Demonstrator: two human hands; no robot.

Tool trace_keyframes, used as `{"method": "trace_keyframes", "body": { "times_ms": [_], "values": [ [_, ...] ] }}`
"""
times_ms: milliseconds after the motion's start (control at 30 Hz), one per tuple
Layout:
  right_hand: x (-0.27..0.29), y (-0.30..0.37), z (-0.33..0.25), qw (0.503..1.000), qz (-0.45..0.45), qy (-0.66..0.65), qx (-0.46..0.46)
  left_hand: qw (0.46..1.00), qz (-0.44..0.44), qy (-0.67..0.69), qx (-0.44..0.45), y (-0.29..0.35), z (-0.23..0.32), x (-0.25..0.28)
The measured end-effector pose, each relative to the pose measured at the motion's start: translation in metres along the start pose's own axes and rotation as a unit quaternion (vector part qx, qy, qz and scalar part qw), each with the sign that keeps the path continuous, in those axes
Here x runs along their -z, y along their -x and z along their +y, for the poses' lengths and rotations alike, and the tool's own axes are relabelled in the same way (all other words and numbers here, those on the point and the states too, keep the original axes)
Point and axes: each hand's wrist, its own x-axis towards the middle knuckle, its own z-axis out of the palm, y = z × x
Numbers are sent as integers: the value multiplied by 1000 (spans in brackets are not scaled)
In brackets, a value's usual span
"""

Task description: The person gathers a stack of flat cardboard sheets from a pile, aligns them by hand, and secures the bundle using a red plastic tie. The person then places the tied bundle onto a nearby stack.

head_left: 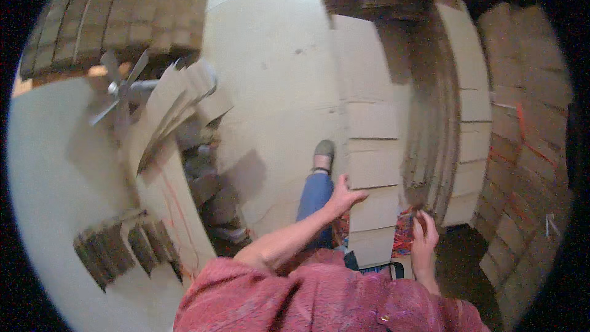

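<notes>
Red shirt (pixel 307 298) foremost, open-fingered left hand (pixel 343 200) and half-curled right hand (pixel 424 241), grip unclear, flank cardboard sheets (pixel 373 169) already lined up, remaining work unconfirmed.

The pale floor (pixel 276 80) shows small dark spots and supports one dark-shod foot (pixel 324 149). At left, a grey surface (pixel 46 154) carries a bundle of brown cardboard pieces (pixel 106 251). Cardboard hides where the two surfaces meet.

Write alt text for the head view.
A left hand at the left edge of a long cardboard strip, a right hand to its right, seen from above. A reddish shirt shows at the bottom; cardboard stacks stand on both sides.
</notes>
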Motion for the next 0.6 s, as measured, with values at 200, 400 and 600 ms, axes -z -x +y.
{"method": "trace_keyframes", "body": {
  "times_ms": [200,400,600],
  "values": [
    [-26,-75,-64,987,-157,45,7,998,-36,45,-21,88,79,20],
    [-28,-111,-126,971,-228,-75,-6,992,-62,8,-110,123,111,14],
    [-3,-129,-133,955,-234,-157,-89,971,-101,-29,-213,106,113,-6]
  ]
}}
